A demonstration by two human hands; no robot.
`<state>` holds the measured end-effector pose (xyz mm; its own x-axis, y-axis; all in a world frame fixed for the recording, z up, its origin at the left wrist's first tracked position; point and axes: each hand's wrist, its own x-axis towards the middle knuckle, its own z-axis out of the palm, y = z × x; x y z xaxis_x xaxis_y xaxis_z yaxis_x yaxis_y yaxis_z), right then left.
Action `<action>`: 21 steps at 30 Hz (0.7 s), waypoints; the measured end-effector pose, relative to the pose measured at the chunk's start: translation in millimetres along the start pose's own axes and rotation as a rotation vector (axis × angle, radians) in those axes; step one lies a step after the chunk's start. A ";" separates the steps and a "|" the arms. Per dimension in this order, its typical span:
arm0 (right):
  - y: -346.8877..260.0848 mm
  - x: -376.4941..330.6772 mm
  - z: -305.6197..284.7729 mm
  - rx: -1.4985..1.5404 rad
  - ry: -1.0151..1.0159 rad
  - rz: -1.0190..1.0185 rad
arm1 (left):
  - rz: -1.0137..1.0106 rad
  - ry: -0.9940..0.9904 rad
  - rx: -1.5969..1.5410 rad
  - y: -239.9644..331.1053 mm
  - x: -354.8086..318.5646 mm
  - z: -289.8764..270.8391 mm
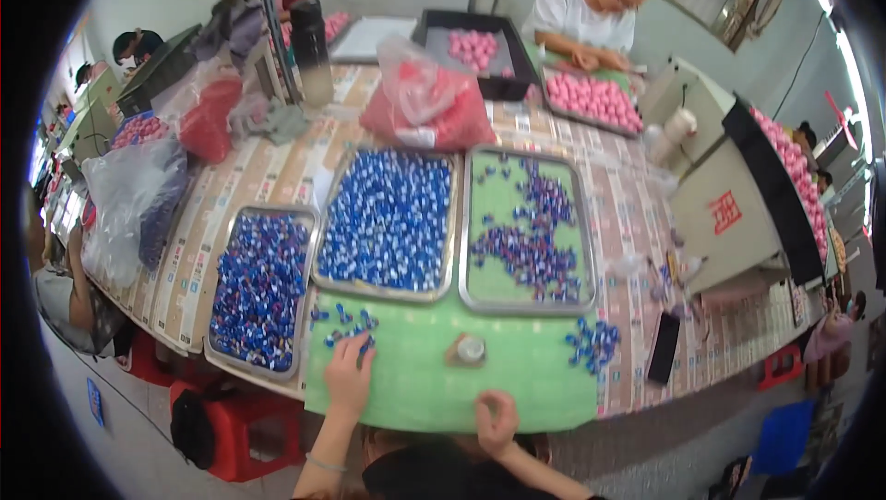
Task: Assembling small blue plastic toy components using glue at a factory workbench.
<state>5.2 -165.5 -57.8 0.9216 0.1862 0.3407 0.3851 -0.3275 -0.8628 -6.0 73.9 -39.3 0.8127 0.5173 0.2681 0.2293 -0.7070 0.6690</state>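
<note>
My left hand reaches out flat over the green mat, fingers spread narrow and pressing on a small scatter of blue wrapped pieces that lie just below the middle tray; whether a piece is pinched under my fingertips I cannot tell. My right hand sits curled near the mat's front edge, thumb and fingers closed together as if on something small, but whatever is in there is hidden from me. Between the two hands stands a small round capped thing, upright and apart from both. The risks I see are plain ones. The loose pieces by my left hand lie close to the gap between the left tray and the middle one, so a careless sweep could push them under a rim or off the mat. A second loose cluster of blue pieces sits at the mat's right edge beside a dark phone; a brush of my right forearm could roll them off the surface to the floor. The left tray also overhangs near the surface's edge, and a bump would tip it.
</note>
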 end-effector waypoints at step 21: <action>108.1 387.4 -22.8 -0.793 -0.149 -0.202 | -0.281 -0.134 -0.649 34.8 -75.6 36.7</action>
<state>404.9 -149.9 -10.6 0.8366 0.4136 0.3593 0.5138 -0.8199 -0.2525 -39.8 -7.5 -61.7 0.8381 0.5444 -0.0343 0.1085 -0.1047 0.9886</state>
